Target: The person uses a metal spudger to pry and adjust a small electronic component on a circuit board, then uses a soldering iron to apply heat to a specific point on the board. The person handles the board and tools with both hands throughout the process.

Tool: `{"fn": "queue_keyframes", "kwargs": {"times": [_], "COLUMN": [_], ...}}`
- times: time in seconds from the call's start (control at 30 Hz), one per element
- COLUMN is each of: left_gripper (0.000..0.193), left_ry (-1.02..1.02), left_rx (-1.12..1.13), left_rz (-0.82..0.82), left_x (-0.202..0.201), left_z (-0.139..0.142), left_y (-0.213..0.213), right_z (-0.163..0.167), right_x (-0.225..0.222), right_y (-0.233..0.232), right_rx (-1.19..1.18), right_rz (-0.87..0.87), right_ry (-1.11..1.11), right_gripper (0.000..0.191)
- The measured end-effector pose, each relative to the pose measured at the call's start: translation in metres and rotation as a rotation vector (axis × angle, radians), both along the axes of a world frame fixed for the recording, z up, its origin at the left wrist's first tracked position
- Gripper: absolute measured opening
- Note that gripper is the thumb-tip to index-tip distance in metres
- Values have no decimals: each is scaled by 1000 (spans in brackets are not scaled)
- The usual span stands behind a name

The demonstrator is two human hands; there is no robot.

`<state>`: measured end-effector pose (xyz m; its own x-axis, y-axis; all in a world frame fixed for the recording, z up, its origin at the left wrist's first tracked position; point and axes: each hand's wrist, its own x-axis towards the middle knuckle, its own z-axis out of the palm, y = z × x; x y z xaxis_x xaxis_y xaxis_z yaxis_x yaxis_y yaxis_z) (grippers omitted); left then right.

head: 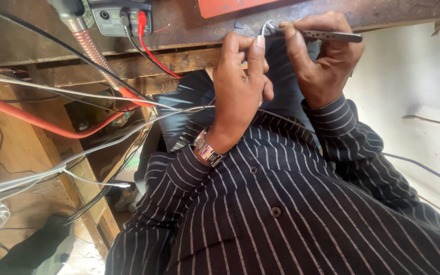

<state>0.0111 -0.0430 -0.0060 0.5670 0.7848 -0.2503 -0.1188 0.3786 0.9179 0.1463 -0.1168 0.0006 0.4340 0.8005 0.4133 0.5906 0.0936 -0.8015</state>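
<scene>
at the worktop point(189, 25) edge, a thin wire point(266, 26) is pinched by left hand point(240, 86) fingers while tweezers point(332, 35) are clamped in the right hand point(322, 61); a slip could snap it.

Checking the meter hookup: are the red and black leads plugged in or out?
Plugged in: the red plug and black plug both sit in the meter.

A worn wooden desk point(189, 30) with a dark, scratched top runs along the upper edge. Under it stands a rough wooden frame point(42, 153). On the right is a pale, dusty floor point(413, 86), lit by soft daylight. Grey and orange cables point(52, 127) hang across the left side.
</scene>
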Motion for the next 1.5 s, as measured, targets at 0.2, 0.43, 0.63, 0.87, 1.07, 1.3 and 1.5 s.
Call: {"fn": "queue_keyframes", "kwargs": {"times": [0.2, 0.43, 0.63, 0.87, 1.07, 1.3, 1.5], "left_gripper": [18, 16, 15, 16, 15, 14, 15], "left_ry": [67, 154, 151, 114, 99, 175, 244], "left_rx": [132, 361, 390, 311, 288, 459, 745], "left_rz": [-4, 2, 13, 12, 4, 58, 102], "left_x": [0, -4, -5, -4, -3, -5, -7], "left_z": [1, -1, -3, -6, -8, -11, -13], "left_y": [2, 1, 0, -1, 1, -1, 2], "right_z": [4, 14, 24, 27, 25, 17, 22], "right_x": [4, -1, -2, -7, -4, 8, 6], "right_y": [2, -1, 4, 7, 6, -1, -10], "right_rx": [4, -13, -17, -41, -43, 14, -10], "right_rz": [-26, 2, 11, -5, 36, -22, -13], "right_ry": [32, -175, -207, -137, -159, 23, 146], "right_gripper": [11, 13, 13, 10, 12, 12, 10]}}
